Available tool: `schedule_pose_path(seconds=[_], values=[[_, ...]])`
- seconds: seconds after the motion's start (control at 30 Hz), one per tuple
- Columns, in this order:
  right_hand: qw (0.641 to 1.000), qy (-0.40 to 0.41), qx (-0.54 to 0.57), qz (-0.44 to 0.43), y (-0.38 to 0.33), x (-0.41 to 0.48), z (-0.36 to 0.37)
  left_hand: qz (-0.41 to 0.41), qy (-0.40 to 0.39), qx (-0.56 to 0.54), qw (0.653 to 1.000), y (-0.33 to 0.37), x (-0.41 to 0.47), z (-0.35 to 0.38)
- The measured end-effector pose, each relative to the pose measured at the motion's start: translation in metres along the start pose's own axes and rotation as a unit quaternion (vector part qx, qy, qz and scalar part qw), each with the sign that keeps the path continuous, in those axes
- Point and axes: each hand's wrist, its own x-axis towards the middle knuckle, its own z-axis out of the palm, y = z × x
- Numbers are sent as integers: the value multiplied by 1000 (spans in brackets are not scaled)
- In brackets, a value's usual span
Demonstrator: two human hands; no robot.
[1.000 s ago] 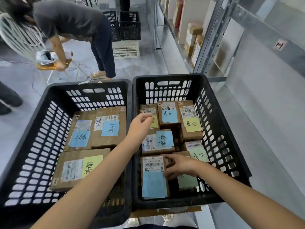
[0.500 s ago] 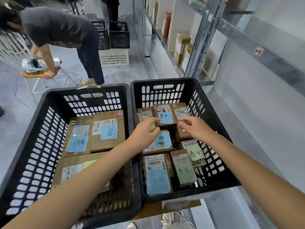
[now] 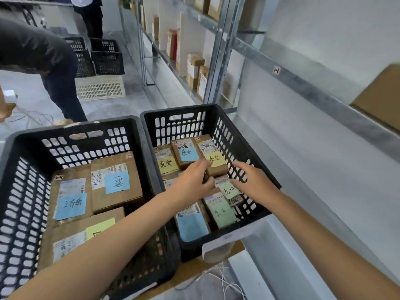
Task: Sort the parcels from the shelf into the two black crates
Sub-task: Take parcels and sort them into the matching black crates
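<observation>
Tidying the right crate [image 3: 216, 118] looks like the step in hand, since both hands are down inside it among the small parcels and neither is at the shelf [image 3: 303, 87]. The left hand [image 3: 194, 180] reaches across from over the left crate [image 3: 75, 128], and its fingers curl on the near left corner of the parcel [image 3: 216, 161] with the yellow note, gripping it there. The right hand [image 3: 255, 180] is near it but apart, fingers loose and nearly straight, holding nothing. Its fingertips lie at the green-note box [image 3: 229, 190] just in front, though I cannot tell whether they touch.

The parcel is in the back row of the right crate, at the right end, close to the side wall. It lies flat with label and note facing up. Its long axis runs front to back along the crate, the far end leaning slightly left, in line with its two neighbours.

The next move probably calls for nudging it square into the row without riding up on the box in front, then letting go and turning to the shelf, where more boxes stand.
</observation>
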Motion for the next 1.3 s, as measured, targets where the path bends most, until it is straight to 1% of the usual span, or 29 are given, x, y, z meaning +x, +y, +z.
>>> schedule_pose_path(seconds=[0.17, 0.3, 0.37, 0.5, 0.67, 0.77, 0.83, 0.97, 1.13, 1.23, 1.3], values=[[999, 51, 12, -11, 5, -33, -23, 43, 2, 32, 999, 31, -5, 5], [992, 118, 51, 13, 29, -82, -36, 81, -17, 44, 996, 72, -14, 30], [988, 145, 50, 28, 46, -115, -45, 113, -30, 51, 992, 98, -24, 49], [980, 175, 57, 73, 82, -189, -67, 179, -29, 53, 982, 153, -56, 88], [971, 212, 35, 108, 120, -289, -96, 268, -40, 86, 959, 218, -106, 134], [961, 243, 33, 124, 142, -352, -103, 317, -38, 61, 946, 258, -137, 166], [957, 254, 28, 135, 149, -383, -107, 332, -36, 48, 941, 284, -152, 179], [932, 308, 22, 188, 171, -483, -123, 402, -60, 31, 913, 358, -191, 211], [876, 401, 12, 266, 191, -604, -156, 490, -98, 14, 866, 441, -235, 242], [847, 454, 5, 276, 191, -658, -170, 522, -119, 4, 845, 482, -256, 259], [833, 480, 5, 275, 188, -684, -176, 528, -128, -11, 840, 505, -265, 266]])
